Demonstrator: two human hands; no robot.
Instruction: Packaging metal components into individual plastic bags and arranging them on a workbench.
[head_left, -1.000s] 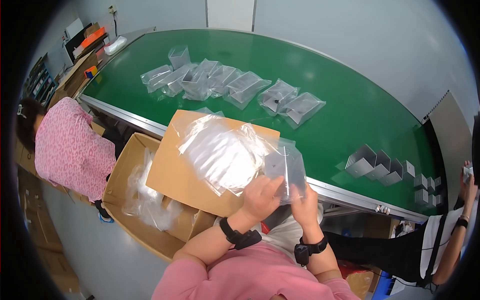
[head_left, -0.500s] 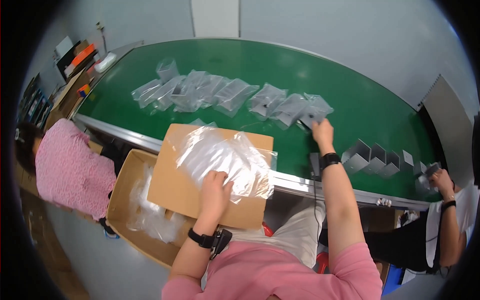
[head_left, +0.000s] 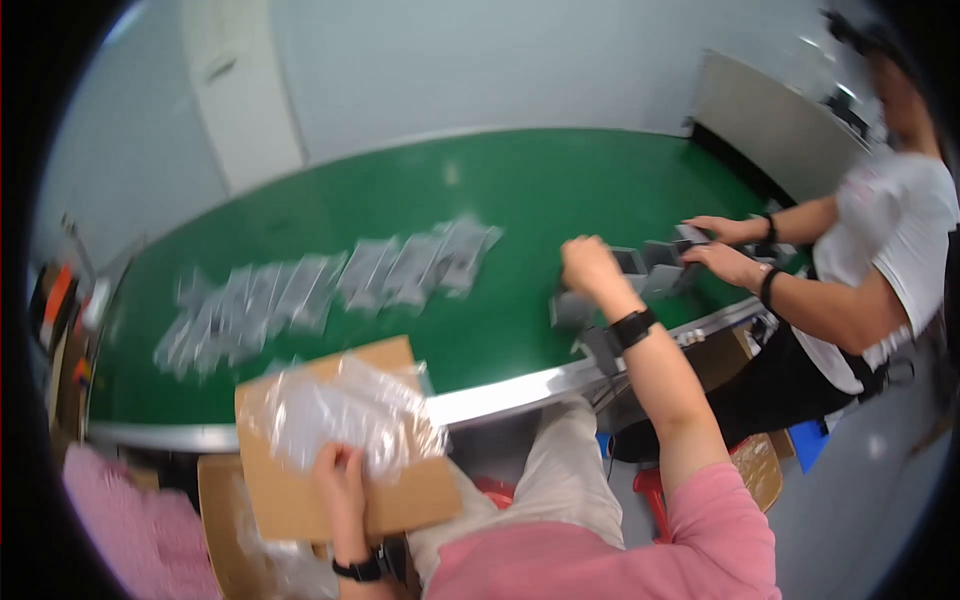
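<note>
Though blurred by motion, gave enough for these lines:

Laid out: a long row of clear plastic bags point(head_left: 330, 290) spread across the green belt point(head_left: 520, 190), from near its left end toward the middle; judged to be the finished share.
Left to do: a loose heap of clear bags point(head_left: 350, 410) on the cardboard sheet point(head_left: 300, 490), just off the belt's near edge; judged a good part of the work, not yet laid out.
Left hand point(head_left: 340, 478): rested palm-down at the heap's near side, fingers spread on the plastic; clamped on a bag or merely pressing, could not tell.
Right hand point(head_left: 588, 264): reached over the belt toward its right end, fingers curled downward above a small grey piece point(head_left: 570, 308); grasping or only hovering, could not tell.
Co-worker's hands point(head_left: 725, 245): busy with small grey boxes point(head_left: 650, 265) at the belt's right edge.
Hard to make out: bag contents, count of bags, smeared throughout.
Cut off: open carton point(head_left: 225, 520) under the sheet, mostly covered; pink-clad person point(head_left: 130, 530) at lower left, only partly in view.
</note>
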